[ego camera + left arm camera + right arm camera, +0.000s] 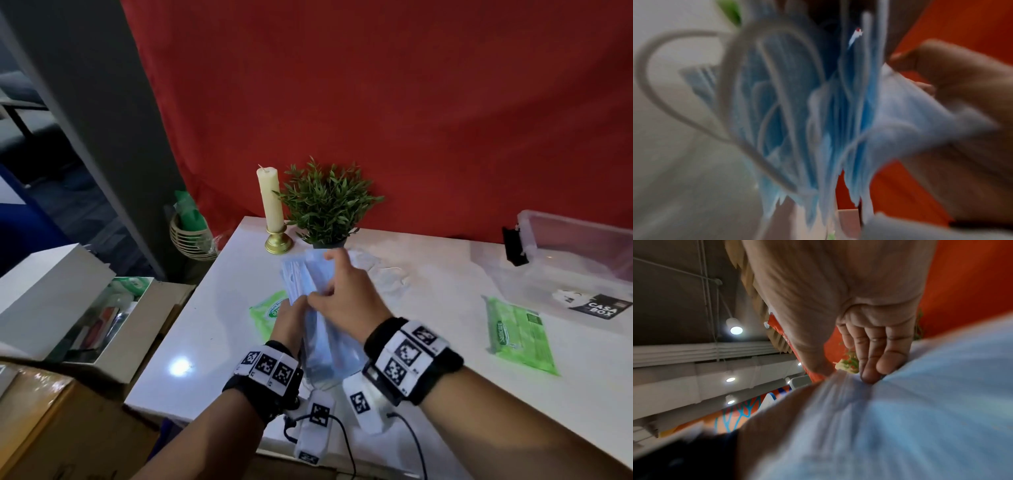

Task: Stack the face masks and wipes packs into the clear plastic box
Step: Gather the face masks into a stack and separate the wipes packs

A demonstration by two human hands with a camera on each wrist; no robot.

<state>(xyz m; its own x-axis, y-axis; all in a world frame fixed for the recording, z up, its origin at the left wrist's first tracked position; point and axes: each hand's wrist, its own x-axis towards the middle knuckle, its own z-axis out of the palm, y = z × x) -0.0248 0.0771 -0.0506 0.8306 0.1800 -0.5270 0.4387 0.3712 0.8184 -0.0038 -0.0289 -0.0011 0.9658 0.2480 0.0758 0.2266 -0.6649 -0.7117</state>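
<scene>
Item, far left, off the desk point(428, 274): an open cardboard carton point(113, 318) of sundry goods, contents not legible.

Item, desk, left portion: one green wipes pack point(269, 313), lying flat, partly hidden behind the left hand point(291, 325).

Item, desk, rear: a cream candle point(270, 200) in a brass holder, just beside a small potted plant point(325, 202); neither belonged to the task.

Item, centre, held above the desk: a bundle of blue face masks point(308, 284), ear loops dangling loose in the left wrist view. The left hand gripped the bundle from below and the side; the right hand point(346, 298) pinched its upper edge, thumb and fingers point(869, 363) closed on the fabric. The sheets fanned unevenly, so the hands were judged to be squaring them into a stack.

Item, desk, behind the right hand: further pale loose masks point(387, 270), lying flat, too faint to count.

Item, desk, right portion: a second green wipes pack point(519, 337), flat, near the box but outside it.

Item, far right: the clear plastic box point(582, 260), lid off, a black clip on its near end, holding only a printed label card point(599, 306).

Status: no masks or wipes were yet in the box. All the stacking was judged outstanding: the held bundle, the loose masks and both packs.
</scene>
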